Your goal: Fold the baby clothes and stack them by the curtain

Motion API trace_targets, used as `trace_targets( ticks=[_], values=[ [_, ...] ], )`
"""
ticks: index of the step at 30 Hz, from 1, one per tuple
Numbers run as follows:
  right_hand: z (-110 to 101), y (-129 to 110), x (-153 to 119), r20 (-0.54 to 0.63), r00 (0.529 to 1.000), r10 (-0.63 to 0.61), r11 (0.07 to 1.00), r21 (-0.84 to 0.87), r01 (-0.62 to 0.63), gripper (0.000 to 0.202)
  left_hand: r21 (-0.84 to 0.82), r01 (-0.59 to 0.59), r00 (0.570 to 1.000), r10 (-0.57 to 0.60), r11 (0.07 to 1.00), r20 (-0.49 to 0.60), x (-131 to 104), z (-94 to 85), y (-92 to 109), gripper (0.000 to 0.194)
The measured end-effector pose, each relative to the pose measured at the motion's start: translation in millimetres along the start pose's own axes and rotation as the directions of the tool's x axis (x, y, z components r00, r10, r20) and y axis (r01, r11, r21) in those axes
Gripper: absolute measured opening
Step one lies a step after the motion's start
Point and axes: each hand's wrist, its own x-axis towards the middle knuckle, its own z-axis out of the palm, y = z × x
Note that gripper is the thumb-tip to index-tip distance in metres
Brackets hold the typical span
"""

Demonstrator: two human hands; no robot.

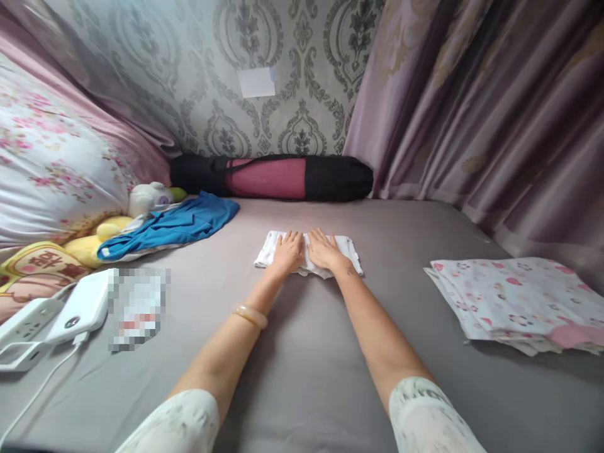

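Observation:
A folded white cloth (348, 247) lies flat on the grey sheet (302, 358) in the middle of the view. My left hand (289, 253) presses flat on its left half, fingers stretched away from me. On the right half rests my right hand (324, 250), palm down with the thumb apart. The two hands are close together and partly cover the cloth, so its exact kind cannot be told. Neither hand grips anything.
A folded floral cloth (519, 296) lies at right. To the left are a power bank (85, 302), a power strip (28, 321), a blurred-out item (140, 308), a blue garment (189, 220) and plush toys (150, 196). A black and red bag (268, 178) lies along the wall.

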Motion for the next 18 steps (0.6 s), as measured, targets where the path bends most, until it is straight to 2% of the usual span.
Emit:
trace_targets(
  ticks=[3, 7, 12, 18],
  values=[
    [16.3, -1.8, 2.6, -0.073, 0.997, -0.031, 0.999, -0.034, 0.029, 0.057, 0.030, 0.032, 0.999, -0.031, 0.999, -0.011, -2.0, 7.7, 0.0, 0.051],
    [27.2, -0.2, 3.9, -0.134, 0.991, -0.029, 0.998, -0.050, 0.023, 0.057, 0.065, 0.033, 0.999, -0.032, 0.997, -0.019, -5.4, 9.9, -3.9, 0.051],
    [31.6, 1.3, 5.9, -0.173, 0.985, -0.011, 0.999, -0.051, 0.002, 0.055, 0.075, 0.040, 0.999, -0.038, 0.996, -0.021, -4.4, 9.0, -6.1, 0.052],
    [30.6, 3.8, 5.1, -0.148, 0.988, 0.034, 0.998, -0.039, -0.041, 0.057, 0.061, 0.059, 0.998, -0.059, 0.996, -0.015, -2.8, 9.0, -11.8, 0.060]
  ],
)
